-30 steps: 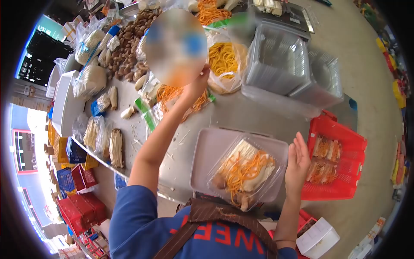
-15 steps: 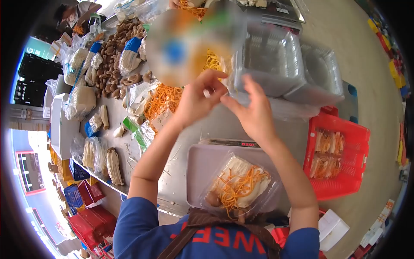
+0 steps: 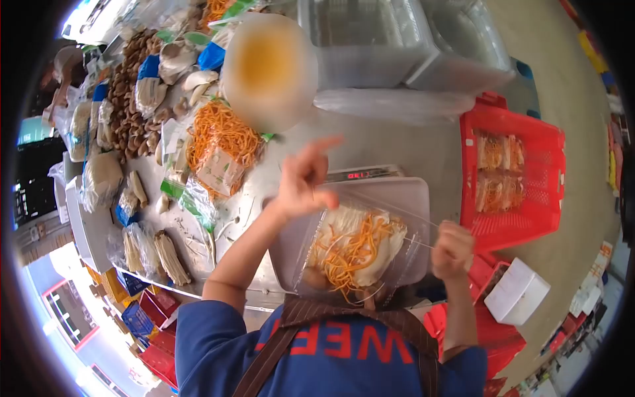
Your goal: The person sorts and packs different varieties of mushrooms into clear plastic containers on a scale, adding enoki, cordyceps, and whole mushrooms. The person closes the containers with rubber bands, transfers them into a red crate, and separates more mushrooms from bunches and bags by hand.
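Note:
A clear plastic tray [image 3: 301, 268] of white mushrooms [image 3: 390, 255] and orange strands [image 3: 360, 248] lies tilted on a greyish scale platform [image 3: 417, 198]. Beyond its upper left corner is my left hand [image 3: 304, 178], fingers stretched out and apart, thumb close to the pack's edge. My right hand [image 3: 453, 250], closed at the right of the pack, grips a thin pale rubber band [image 3: 420, 221] pulled taut toward the pack. Where the band's far end sits, at the tray or at my left thumb, I cannot tell.
A red display [image 3: 360, 175] glows behind the platform. Orange strands in an opened bag [image 3: 221, 142], brown mushrooms [image 3: 135, 86] and bundled enoki [image 3: 172, 258] cover the left. Stacked clear trays [image 3: 364, 63] stand at the back; a red crate [image 3: 512, 228] holds packs on the right.
Both hands have come back from the stacked trays to the pack. My right hand has closed and moved right and down, stretching the band. The view has shifted.

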Motion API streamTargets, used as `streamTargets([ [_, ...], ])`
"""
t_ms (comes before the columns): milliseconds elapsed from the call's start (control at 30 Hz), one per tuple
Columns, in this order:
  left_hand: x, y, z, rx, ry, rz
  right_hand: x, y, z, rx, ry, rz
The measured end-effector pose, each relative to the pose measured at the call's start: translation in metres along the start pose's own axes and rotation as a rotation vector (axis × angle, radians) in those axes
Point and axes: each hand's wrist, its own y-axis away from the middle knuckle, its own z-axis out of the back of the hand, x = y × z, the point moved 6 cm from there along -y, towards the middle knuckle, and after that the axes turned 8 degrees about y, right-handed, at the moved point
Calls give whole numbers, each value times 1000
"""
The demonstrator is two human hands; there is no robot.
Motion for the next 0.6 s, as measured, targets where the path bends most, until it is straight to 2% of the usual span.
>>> streamTargets([
  [33,16,19,-1,69,-91,126,-14,24,-9,44,76,-157],
  [100,9,46,6,13,-217,24,-23,81,-20,-149,7,-342],
  [167,9,81,17,-55,-222,111,3,109,-24,-151,61,-449],
  [200,10,98,21,-133,-176,259,10,124,-28,-159,57,-500],
  [267,15,136,27,-236,-147,303,23,136,-33,-112,17,-630],
  [300,17,138,21,-274,-64,298,30,135,-35,-44,-36,-702],
  [333,18,140,14,-312,19,290,28,125,-41,-68,-177,-701],
  [367,14,142,4,-390,142,239,27,112,-53,-101,-151,-641],
  [400,17,137,8,-131,113,261,30,96,-61,-29,-308,-651],
  [433,14,123,9,-67,119,256,30,87,-72,-140,-760,-803],
  [467,9,108,10,-73,23,288,28,74,-54,-162,-821,-790],
  [533,-29,73,-37,110,-26,269,17,60,-25,-272,-1020,-784],
  [567,-65,55,-83,303,25,226,7,61,-12,-348,-1162,-783],
  [600,-82,45,-104,298,8,182,1,71,9,-469,-1295,-908],
])
